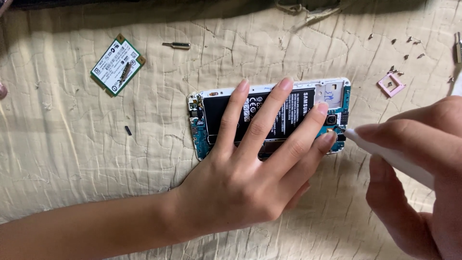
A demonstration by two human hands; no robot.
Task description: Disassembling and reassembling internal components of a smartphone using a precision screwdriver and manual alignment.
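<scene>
The opened phone, its back cover off and its black battery and blue-green circuit board bare, lies flat on the cream quilted cloth with its long axis running left to right across the view, tilted slightly so the right end sits a little higher. The left hand comes in from the lower left and presses down on it, fingers spread wide and flat across the battery, fingertips reaching the phone's far edge and its right end near the small camera module. The right hand enters from the right, fingers pinched around a thin white tool whose tip touches the phone's right end, just beside the left hand's little finger, so that finger crowds the spot where the tip works. Further out, a small green circuit card lies well apart at the upper left, a short metal bit near it, a pink tray piece and scattered tiny screws at the upper right.
</scene>
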